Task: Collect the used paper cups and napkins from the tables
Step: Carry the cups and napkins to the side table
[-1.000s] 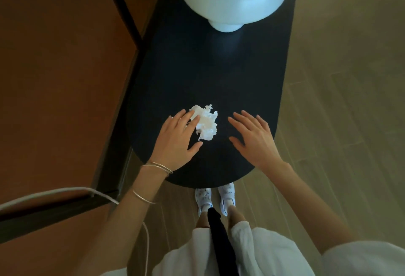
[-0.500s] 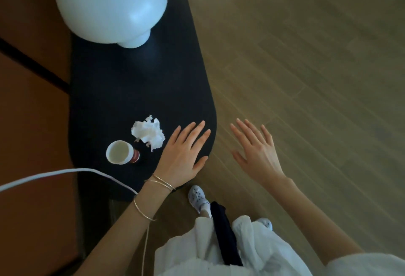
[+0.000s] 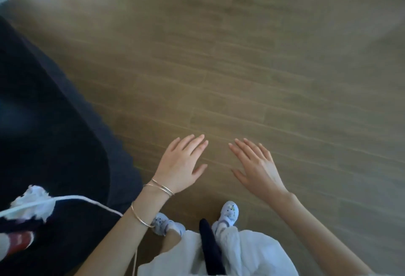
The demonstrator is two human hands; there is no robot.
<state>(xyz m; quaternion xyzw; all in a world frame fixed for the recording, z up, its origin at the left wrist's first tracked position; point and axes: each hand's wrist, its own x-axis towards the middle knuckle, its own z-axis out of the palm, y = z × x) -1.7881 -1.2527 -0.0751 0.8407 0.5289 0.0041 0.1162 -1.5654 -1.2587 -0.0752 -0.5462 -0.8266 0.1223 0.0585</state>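
Both empty, your left hand (image 3: pixel 182 164) and right hand (image 3: pixel 256 170) spread straight-fingered over the wood floor (image 3: pixel 263 67); napkin (image 3: pixel 32 205) and paper cup (image 3: pixel 15 243) rest on the dark surface (image 3: pixel 54 133), lower left.

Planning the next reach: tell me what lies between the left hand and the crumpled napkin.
Head view: a sliver of wood floor, then bare dark tabletop, between left hand and napkin; a white cable crosses the napkin.

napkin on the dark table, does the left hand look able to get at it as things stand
Probably yes: the left hand hangs open over the floor, and the napkin lies close on its left; only a white cable crosses it.
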